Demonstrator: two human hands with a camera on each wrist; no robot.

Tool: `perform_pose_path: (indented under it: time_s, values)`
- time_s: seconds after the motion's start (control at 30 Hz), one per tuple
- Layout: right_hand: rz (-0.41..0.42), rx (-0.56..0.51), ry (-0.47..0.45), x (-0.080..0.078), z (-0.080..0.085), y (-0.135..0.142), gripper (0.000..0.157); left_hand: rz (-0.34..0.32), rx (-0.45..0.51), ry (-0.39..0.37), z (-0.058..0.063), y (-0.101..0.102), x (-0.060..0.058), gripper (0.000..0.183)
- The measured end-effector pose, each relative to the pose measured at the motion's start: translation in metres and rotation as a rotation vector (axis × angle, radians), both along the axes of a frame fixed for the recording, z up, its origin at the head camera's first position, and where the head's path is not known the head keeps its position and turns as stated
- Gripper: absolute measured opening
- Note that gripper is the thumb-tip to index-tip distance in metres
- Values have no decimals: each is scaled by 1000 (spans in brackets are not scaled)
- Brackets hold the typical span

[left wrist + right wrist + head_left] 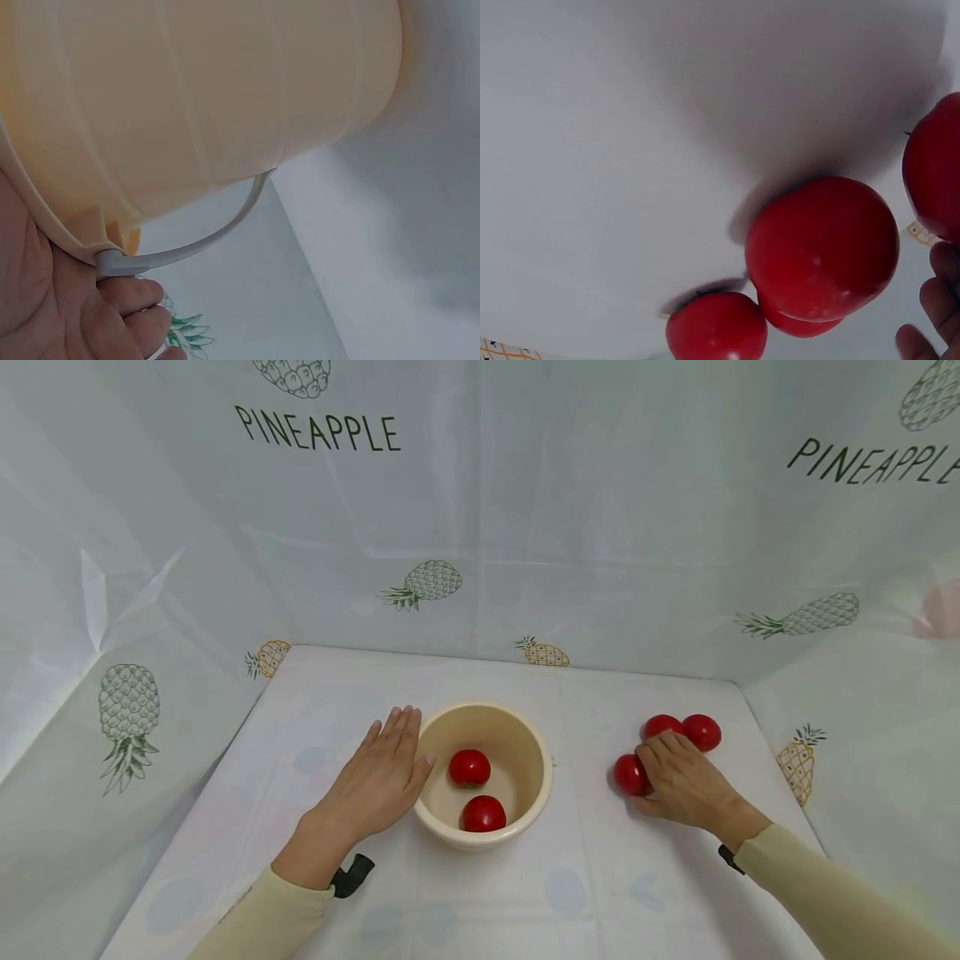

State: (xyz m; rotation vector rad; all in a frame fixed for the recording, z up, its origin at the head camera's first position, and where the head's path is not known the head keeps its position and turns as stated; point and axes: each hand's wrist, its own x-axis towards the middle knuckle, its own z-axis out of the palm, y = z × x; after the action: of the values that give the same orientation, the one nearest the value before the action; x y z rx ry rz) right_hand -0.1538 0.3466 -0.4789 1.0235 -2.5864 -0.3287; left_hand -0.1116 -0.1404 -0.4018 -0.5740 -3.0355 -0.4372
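A cream bucket (542, 789) stands upright mid-table, with two red tomatoes (469, 768) inside. My left hand (378, 777) rests along the bucket's left rim, fingers straight. The left wrist view shows the palm by the rim, near the base of the grey handle (202, 244). At the right, my right hand (686, 781) has thumb and fingers around a tomato (630, 774). This tomato (939, 169) is cut off at the right wrist view's edge. Another tomato (821, 247) lies below the hand, hidden in the head view. Two more tomatoes (701, 732) lie just beyond.
A pale cloth with faint spots covers the table (585, 893). Hanging sheets with pineapple prints (431, 581) enclose the back and sides. Black straps (352, 875) are at the wrists.
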Motion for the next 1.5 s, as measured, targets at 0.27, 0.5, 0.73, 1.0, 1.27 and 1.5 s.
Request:
perform_pose_path:
  time_s: [0.27,0.5,0.73,1.0,1.27,1.5]
  values:
    - [-50,-17,44,-3,8,-12,72,3,-1,9,0,-1,1,72]
    - [-32,-42,91,-8,20,-24,64,-1,-12,18,1,1,1,72]
    - [-25,-68,123,-13,38,-48,61,-1,-23,22,2,0,1,72]
    - [-13,-130,177,-16,77,-85,62,10,-43,35,2,1,2,71]
    - [9,-260,201,-14,115,-144,62,10,-61,36,5,2,3,71]
    - [68,-231,136,-7,119,-196,54,6,-59,28,3,2,1,72]
